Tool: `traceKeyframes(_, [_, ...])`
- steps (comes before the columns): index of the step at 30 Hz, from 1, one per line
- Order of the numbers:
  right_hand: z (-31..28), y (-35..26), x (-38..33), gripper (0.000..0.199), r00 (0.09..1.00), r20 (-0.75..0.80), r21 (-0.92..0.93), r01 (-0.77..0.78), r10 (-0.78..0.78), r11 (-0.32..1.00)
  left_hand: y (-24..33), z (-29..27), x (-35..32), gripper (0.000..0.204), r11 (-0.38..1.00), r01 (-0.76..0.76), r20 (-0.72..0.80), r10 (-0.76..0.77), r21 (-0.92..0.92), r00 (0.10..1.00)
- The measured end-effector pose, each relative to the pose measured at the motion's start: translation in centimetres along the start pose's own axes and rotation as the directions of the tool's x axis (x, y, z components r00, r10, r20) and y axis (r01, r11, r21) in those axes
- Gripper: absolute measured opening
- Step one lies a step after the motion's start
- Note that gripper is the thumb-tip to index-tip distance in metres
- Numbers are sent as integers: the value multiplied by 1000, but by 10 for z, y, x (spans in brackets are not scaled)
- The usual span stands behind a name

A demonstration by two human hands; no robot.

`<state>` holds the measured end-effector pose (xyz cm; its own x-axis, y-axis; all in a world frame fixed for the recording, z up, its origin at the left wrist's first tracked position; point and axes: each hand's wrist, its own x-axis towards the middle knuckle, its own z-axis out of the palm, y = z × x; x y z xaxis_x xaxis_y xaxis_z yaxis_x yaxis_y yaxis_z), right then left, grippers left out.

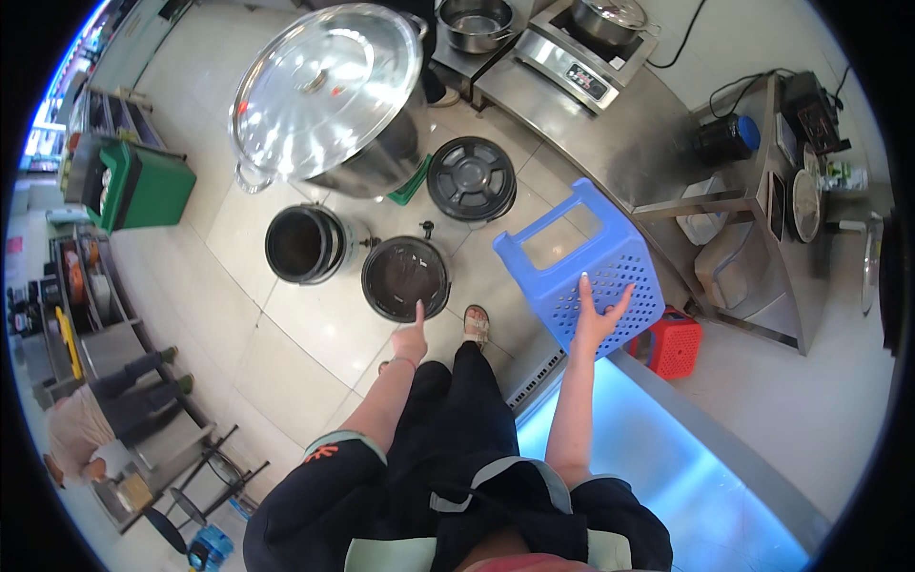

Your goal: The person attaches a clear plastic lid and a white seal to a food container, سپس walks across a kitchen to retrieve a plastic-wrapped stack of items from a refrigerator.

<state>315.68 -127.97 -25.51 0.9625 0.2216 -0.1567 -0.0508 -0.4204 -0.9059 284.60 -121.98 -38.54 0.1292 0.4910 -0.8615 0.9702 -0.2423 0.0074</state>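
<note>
My left hand (409, 343) is at the near rim of an open round bucket (368, 297) with a dark inside and a small tap on its far side. Its index finger reaches over the rim; the other fingers look curled against the outside, partly hidden. My right hand (596, 327) grips a blue plastic stool (551, 286), thumb and fingers spread across its perforated face. The stool is tilted, its legs and open frame turned away from me. Beside the bucket stands a second open dark bucket (295, 244), and beyond them a black-lidded one (472, 178).
A large lidded steel pot (324, 95) looms ahead on the left. A red stool (677, 348) stands behind the blue one. Steel counters with a cooker (562, 62) run along the right. A lit blue panel (658, 458) is close on my right; a green bin (157, 191) is far left.
</note>
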Motion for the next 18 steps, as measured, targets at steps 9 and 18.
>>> traceKeyframes(9, [-38, -23, -125, 97, 986, 156, 11, 55, -56, 998, -76, 63, -9, 56, 998, 4, -108, -11, -66, 994])
traceKeyframes(18, [-23, -49, -323, 98, 598, 776, -1, 321, -202, 947, -333, 202, -153, 44, 535, -259, -395, -155, -804, 906])
